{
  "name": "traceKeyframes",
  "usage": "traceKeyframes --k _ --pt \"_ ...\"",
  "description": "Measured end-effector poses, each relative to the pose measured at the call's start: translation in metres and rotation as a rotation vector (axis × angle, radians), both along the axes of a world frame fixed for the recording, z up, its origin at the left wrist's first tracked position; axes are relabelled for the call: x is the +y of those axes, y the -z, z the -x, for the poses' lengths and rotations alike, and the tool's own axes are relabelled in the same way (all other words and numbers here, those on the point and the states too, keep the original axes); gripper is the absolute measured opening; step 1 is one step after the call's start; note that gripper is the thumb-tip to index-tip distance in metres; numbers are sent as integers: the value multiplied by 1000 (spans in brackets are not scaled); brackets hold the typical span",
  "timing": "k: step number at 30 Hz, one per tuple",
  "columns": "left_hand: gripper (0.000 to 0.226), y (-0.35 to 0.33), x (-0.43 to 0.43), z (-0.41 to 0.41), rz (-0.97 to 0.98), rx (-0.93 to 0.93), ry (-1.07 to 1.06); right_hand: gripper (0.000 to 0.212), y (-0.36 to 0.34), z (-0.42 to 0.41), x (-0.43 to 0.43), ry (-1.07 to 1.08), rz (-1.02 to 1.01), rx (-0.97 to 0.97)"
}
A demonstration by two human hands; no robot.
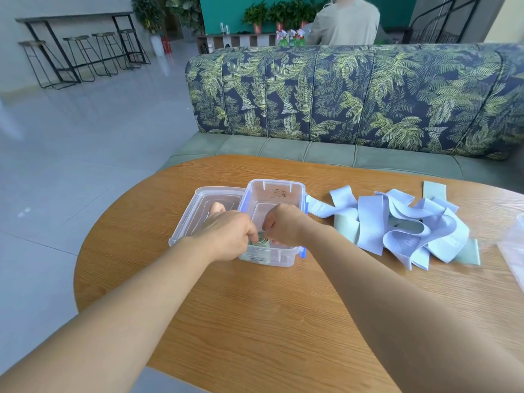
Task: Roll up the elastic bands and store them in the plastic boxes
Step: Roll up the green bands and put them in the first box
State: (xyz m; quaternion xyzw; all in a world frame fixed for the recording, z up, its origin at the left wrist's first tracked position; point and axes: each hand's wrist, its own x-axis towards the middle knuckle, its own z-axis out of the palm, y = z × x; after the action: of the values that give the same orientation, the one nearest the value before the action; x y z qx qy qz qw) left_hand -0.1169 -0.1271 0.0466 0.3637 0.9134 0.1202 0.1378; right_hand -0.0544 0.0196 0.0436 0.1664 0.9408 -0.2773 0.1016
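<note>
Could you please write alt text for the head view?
Left hand and right hand hold a rolled green elastic band inside a clear plastic box on a wooden table; its lid lies left, unrolled blue and green bands heaped right.

On the table an open box stands near the middle, with its lid lying just beside it on the left and a loose pile of bands spread to its right. A rolled band sits inside the box at its near left corner, where the left hand and the right hand meet on it from either side. Behind the table runs a sofa, with a person standing behind its back, and stools stand far off to the left.
</note>
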Motion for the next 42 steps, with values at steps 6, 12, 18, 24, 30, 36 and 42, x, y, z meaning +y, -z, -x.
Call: traceKeyframes --k 6,12,18,24,30,36,42 --pt "46 1 0 1 41 56 79 27 -3 -3 -3 -4 -37 0" --pt "51 2 1 6 5 78 88 28 -2 -4 -2 19 -2 32" --pt "54 -7 3 5 -50 105 56 29 0 -2 -2 6 -40 30" --pt "52 -20 2 3 -114 135 22 31 -1 -3 7 44 -40 123" --pt "50 -25 2 -4 -209 109 -28 30 -11 -28 30 294 154 545" --pt "40 -27 19 -48 -290 122 56 33 -6 -91 62 543 277 651" --pt "33 0 62 -105 -176 72 266 28 11 -169 91 732 306 670"
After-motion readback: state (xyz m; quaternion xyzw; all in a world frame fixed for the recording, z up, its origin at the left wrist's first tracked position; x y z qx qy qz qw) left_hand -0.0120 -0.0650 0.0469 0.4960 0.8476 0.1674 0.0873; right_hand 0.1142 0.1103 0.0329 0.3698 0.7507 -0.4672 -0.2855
